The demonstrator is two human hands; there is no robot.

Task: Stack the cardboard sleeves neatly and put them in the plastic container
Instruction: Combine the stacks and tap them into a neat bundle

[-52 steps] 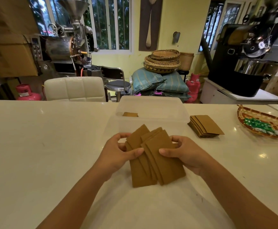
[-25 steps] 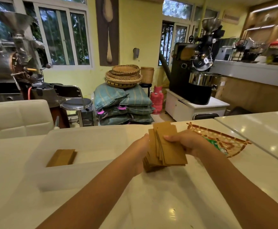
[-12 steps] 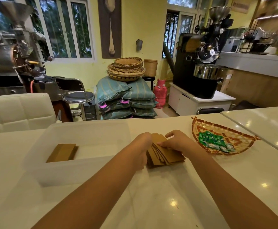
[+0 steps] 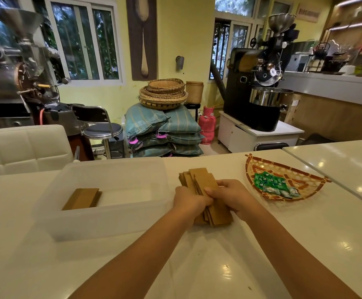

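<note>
A loose, fanned pile of brown cardboard sleeves [image 4: 201,180] lies on the white counter just right of the plastic container. Both hands grip it around its middle: my left hand [image 4: 188,201] from the left side, my right hand [image 4: 229,195] from the right, thumb on top. The sleeves' ends stick out unevenly beyond and below the hands. The clear plastic container [image 4: 111,221] stands to the left, and a small neat stack of sleeves [image 4: 82,198] lies in its near left corner.
A woven tray [image 4: 262,165] holding green packets [image 4: 270,183] sits on the counter to the right of my hands. A white padded chair back [image 4: 24,145] rises behind the counter at the left. A second counter [image 4: 337,156] adjoins at the far right.
My hands carried the fanned sleeves to the right of the container, set them on the pile lying there, and now clasp the combined pile. My view also turned right.
</note>
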